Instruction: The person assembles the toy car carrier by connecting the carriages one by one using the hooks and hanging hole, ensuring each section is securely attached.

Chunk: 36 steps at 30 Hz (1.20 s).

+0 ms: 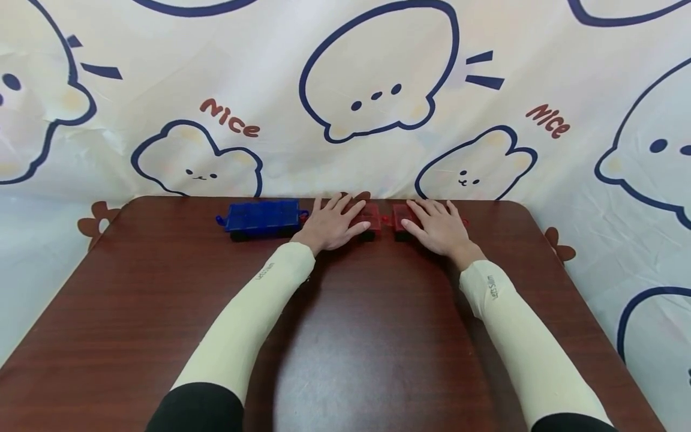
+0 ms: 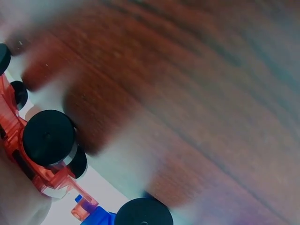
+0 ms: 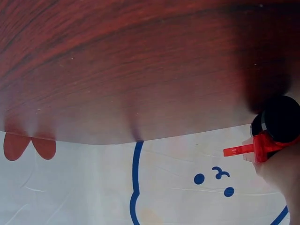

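Three toy train cars stand in a row along the table's far edge. The blue car (image 1: pixel 261 217) is at the left, its right end close by my left hand (image 1: pixel 330 228). That hand lies over the left red car (image 1: pixel 370 215) with fingers spread and fairly straight, covering much of it. My right hand (image 1: pixel 439 231) rests the same way on the right red car (image 1: pixel 401 213). A small red coupling (image 1: pixel 385 220) shows between the two red cars. In the left wrist view, a black wheel (image 2: pixel 49 138) and a link to the blue car show. A red hook (image 3: pixel 238 150) sticks out in the right wrist view.
The dark brown wooden table (image 1: pixel 372 348) has rounded far corners. Right behind its far edge hangs a pale curtain (image 1: pixel 378 66) with blue cartoon outlines and brown lettering. Cream sleeves cover both forearms.
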Each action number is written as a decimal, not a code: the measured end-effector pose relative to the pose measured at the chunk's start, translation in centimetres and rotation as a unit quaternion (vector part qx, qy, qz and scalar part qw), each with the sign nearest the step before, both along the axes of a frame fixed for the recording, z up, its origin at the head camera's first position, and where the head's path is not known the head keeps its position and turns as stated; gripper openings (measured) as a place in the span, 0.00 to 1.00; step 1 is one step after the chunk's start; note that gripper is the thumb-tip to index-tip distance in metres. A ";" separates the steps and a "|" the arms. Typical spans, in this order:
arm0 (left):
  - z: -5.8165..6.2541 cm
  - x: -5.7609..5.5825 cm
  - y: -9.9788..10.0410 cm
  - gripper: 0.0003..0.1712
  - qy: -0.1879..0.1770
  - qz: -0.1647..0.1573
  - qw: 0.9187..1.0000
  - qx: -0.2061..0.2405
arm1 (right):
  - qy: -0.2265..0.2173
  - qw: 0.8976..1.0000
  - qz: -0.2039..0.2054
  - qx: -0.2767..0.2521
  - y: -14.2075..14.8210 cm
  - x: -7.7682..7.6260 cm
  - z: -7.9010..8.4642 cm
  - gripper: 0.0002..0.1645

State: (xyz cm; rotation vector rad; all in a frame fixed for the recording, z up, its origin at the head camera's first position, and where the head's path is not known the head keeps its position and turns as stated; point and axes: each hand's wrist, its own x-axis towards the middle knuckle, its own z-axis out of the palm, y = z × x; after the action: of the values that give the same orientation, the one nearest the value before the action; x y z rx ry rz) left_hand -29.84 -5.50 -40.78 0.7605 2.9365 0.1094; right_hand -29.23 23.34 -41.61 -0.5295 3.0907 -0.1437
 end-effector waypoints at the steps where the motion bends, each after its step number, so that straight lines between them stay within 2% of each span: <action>1: 0.0 -0.1 0.0 0.44 0.001 -0.001 1.000 -0.001 | -0.001 1.000 0.001 -0.001 0.0 0.0 0.1 0.49; 10: 0.3 -0.5 0.2 0.45 0.001 -0.001 1.000 0.000 | -0.010 1.000 0.001 -0.002 0.0 -0.4 0.8 0.49; 16: 0.6 -0.1 -0.4 0.46 0.003 0.016 1.000 0.020 | 0.018 1.000 0.006 -0.025 -0.5 -0.3 0.6 0.48; 20: 0.9 0.0 -0.9 0.46 0.008 0.026 0.999 0.029 | 0.031 0.999 0.012 -0.034 -0.9 -0.3 0.7 0.48; 27: 1.2 0.3 -2.2 0.46 0.006 0.060 0.995 0.074 | 0.047 0.997 0.030 -0.046 -2.0 -0.2 1.3 0.47; 36: 1.2 0.8 -4.2 0.46 0.010 0.078 0.994 0.070 | 0.060 0.995 0.050 -0.061 -3.9 0.3 1.8 0.44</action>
State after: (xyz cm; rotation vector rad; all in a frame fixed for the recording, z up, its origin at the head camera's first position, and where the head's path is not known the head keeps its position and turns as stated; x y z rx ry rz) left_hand -29.07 -9.70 -39.58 0.5504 3.0287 0.3246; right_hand -28.90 19.45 -39.81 -0.7207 3.1775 -0.3132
